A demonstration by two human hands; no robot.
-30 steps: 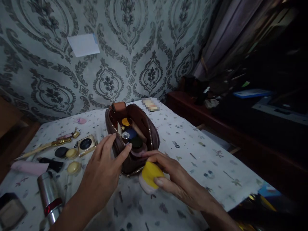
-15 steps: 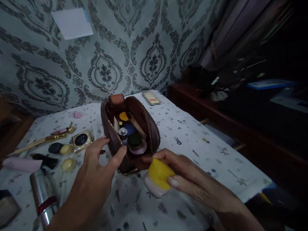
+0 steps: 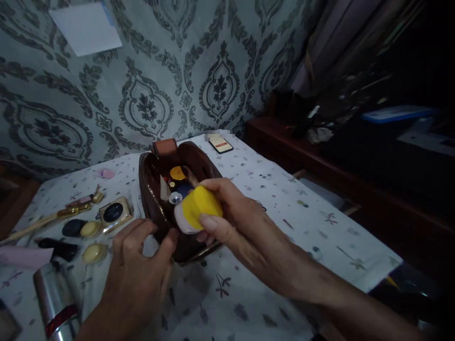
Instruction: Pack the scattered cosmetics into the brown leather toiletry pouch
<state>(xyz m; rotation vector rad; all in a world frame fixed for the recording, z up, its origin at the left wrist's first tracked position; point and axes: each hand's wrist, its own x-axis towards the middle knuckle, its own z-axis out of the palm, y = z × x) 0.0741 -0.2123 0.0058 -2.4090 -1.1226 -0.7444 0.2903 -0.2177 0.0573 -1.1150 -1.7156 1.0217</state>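
Observation:
A brown cosmetic bag (image 3: 149, 189) stands unzipped on the patterned white cloth. Over its opening, my right hand (image 3: 245, 222) grips a small jar (image 3: 204, 206) with a yellow lid and a whitish body, tilted to the left. The thumb presses on the lid. With fingers outside and thumb at the zip edge, my left hand (image 3: 138, 265) holds the bag's near left side. Inside the bag are an amber-topped jar (image 3: 178, 173), a silver-capped bottle (image 3: 175, 198) and other cosmetics. The jar and my right hand hide part of the contents.
Left of the bag lie a gold compact (image 3: 115, 213), two yellowish round pots (image 3: 94, 254), a black tube (image 3: 59, 248), a pink tube (image 3: 24, 255) and a silver cylinder (image 3: 56, 298). A phone (image 3: 221, 144) rests near the wall. Dark wooden furniture (image 3: 270, 137) borders the right.
My right hand has moved the yellow-lidded jar up and left, from the bag's near corner to over its opening. My left hand has closed on the bag's side. The view has shifted slightly.

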